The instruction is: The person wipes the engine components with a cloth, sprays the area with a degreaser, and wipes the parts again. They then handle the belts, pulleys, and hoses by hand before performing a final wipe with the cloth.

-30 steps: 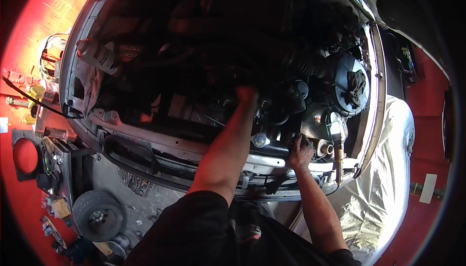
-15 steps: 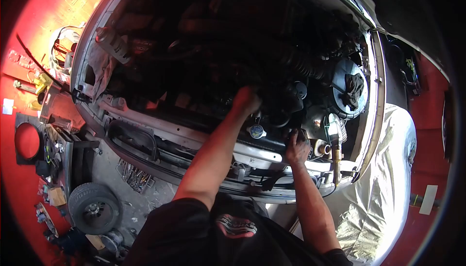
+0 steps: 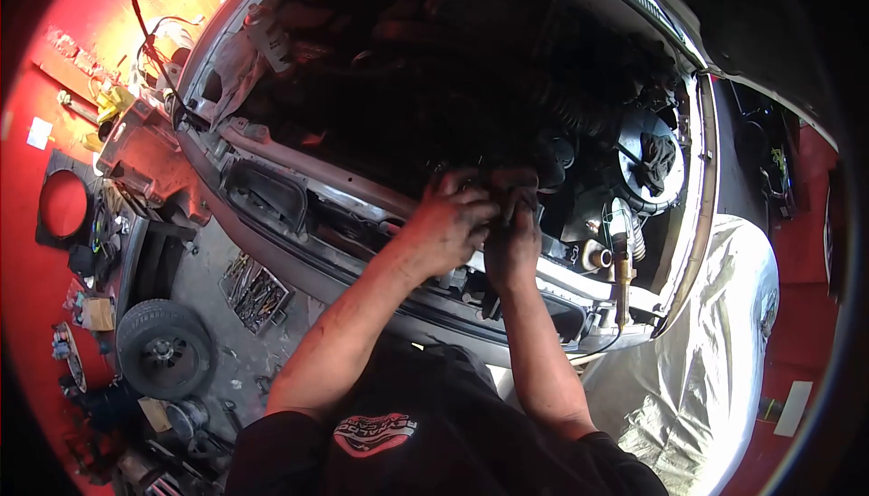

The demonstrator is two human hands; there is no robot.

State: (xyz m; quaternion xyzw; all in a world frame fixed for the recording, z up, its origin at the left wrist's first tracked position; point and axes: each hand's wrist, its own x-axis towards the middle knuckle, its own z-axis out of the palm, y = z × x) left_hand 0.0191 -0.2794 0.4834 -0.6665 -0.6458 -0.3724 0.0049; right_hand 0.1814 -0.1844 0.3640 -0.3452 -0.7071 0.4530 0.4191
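My two hands are close together over the front edge of an open car engine bay (image 3: 362, 107), just behind the light front crossmember (image 3: 579, 290). My left hand (image 3: 453, 224) has its fingers curled in toward the right one. Beside it, my right hand (image 3: 514, 241) is closed with the thumb up, pinching something dark and small. What lies between the fingers is in shadow, and I cannot make it out. Most of the engine behind the hands is too dark to tell apart.
Right of the hands are a work lamp (image 3: 621, 233) and a round metal housing (image 3: 644, 166) with a dark rag (image 3: 658, 159) on it. A bottle (image 3: 268, 36) stands at the bay's far left. On the floor are a tool tray (image 3: 255, 292) and a wheel (image 3: 165, 349). A silvery cover (image 3: 701, 360) hangs at right.
My left hand has come back from deeper in the bay toward the front edge. My right hand has moved left to meet it. The view has shifted slightly.
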